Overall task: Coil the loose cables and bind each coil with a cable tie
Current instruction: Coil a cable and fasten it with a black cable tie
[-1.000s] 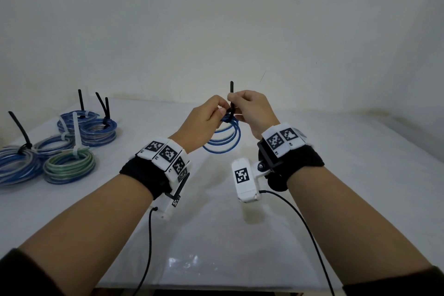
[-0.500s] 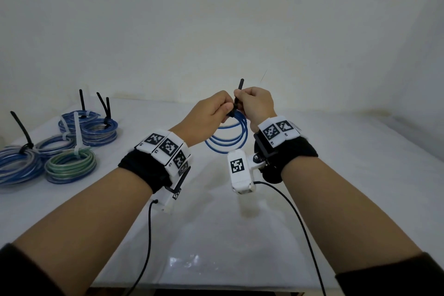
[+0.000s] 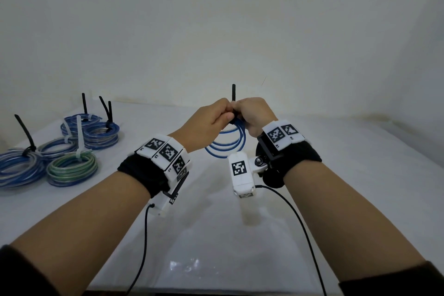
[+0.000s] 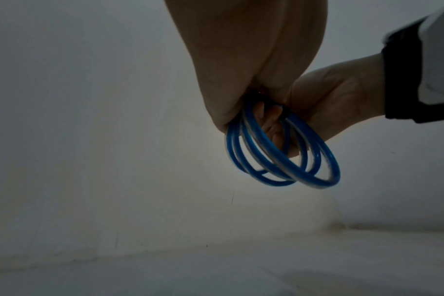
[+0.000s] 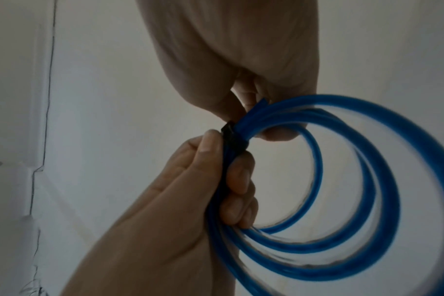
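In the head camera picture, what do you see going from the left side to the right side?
Bound cable coils on the white table → left hand → black cable tie above the hanging blue coil → right hand.

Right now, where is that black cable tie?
In the head view the black cable tie pokes up mid-frame between the left hand and right hand, cinched around the blue coil.

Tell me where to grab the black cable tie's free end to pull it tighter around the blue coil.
Pinch the tail of the black cable tie from above. It stands upright over the two hands, bare and unobstructed, while its band sits buried between the fingers at the top of the blue coil. The left hand grips the coil there and can brace it while the right hand pulls upward.
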A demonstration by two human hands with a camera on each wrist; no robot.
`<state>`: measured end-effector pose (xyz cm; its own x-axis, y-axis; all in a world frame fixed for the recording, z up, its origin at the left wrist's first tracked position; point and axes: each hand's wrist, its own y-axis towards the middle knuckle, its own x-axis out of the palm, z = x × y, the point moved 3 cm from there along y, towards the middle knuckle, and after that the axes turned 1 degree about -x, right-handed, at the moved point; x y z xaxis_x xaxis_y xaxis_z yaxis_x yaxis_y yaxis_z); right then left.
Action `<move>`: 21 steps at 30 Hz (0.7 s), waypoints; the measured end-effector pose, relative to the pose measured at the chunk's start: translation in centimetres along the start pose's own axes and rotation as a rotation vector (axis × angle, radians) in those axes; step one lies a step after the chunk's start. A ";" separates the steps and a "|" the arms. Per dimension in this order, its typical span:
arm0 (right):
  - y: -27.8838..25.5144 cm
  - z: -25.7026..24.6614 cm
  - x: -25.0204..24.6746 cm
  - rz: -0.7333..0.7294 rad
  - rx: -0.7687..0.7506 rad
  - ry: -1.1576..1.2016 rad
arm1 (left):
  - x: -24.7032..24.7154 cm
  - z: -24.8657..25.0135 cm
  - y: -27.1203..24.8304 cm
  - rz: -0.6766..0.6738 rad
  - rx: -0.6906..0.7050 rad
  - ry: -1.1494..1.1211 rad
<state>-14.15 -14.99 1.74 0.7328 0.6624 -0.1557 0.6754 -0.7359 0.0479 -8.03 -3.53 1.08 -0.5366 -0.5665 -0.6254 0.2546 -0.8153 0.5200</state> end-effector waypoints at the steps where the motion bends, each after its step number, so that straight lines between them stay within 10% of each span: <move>1: 0.0 -0.1 0.0 -0.009 0.004 0.001 | -0.1 0.1 -0.1 -0.004 0.005 -0.005; 21: -0.7 -1.1 2.6 0.020 -0.037 0.072 | -2.4 -1.4 -0.9 0.065 -0.073 -0.127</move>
<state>-12.58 -12.58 2.41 0.7494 0.6569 -0.0835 0.6621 -0.7443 0.0872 -5.86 -1.62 1.27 -0.6136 -0.6020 -0.5109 0.3473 -0.7869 0.5101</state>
